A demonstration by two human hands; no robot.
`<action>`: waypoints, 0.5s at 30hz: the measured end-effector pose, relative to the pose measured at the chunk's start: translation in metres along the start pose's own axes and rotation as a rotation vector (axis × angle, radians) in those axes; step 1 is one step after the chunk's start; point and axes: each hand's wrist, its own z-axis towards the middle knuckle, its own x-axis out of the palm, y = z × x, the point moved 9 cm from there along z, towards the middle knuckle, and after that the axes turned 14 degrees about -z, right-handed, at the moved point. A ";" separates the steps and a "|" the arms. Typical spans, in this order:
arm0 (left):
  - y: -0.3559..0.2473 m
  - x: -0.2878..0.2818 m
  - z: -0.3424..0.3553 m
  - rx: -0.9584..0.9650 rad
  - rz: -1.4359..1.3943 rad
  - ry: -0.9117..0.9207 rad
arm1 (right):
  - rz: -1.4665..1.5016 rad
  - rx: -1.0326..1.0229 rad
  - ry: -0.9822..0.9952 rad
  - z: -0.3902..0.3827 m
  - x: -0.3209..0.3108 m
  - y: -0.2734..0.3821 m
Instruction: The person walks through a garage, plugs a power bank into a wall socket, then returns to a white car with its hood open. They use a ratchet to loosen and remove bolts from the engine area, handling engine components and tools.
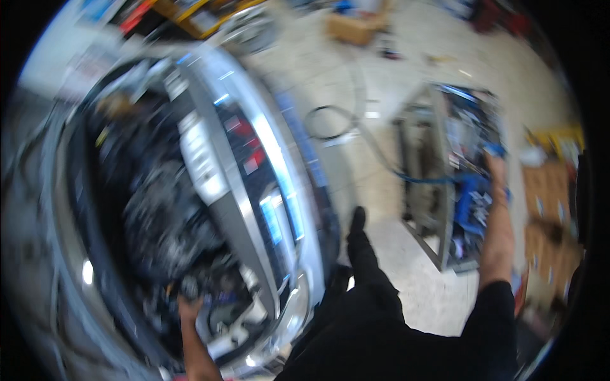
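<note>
Car (273, 143): standing with its engine (168, 203) exposed; opening up is looking done.
Left hand (189, 307): resting low among engine parts, grip too blurred to tell.
Right hand (496, 164): hovering at the tool cart (444, 222), beside something blue (494, 150); opening and hold aren't showing clearly.
Engine: apparently awaiting more work, nothing looking finished.
</note>
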 end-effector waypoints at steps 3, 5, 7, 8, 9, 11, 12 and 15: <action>-0.004 -0.037 -0.054 -0.156 -0.048 -0.079 | 0.365 0.606 0.497 0.007 0.076 -0.039; -0.004 -0.055 -0.105 -0.220 -0.035 -0.145 | 0.418 0.709 0.496 0.013 0.095 -0.023; 0.005 -0.041 -0.120 -0.248 -0.204 -0.146 | 0.703 0.683 0.390 0.022 0.112 -0.049; 0.010 -0.034 -0.131 -0.260 -0.283 -0.150 | 0.896 0.849 0.324 0.016 0.126 -0.056; 0.005 -0.027 -0.136 -0.218 -0.336 -0.153 | 1.093 1.019 0.244 0.015 0.126 -0.063; -0.046 -0.058 -0.147 -0.109 -0.346 -0.166 | 0.845 1.083 0.295 -0.009 0.101 -0.063; -0.036 -0.068 -0.197 -0.143 -0.305 -0.210 | 0.711 1.028 0.337 0.016 0.074 -0.032; -0.057 -0.065 -0.194 -0.012 -0.566 -0.264 | 1.505 1.191 -0.079 0.020 0.040 -0.051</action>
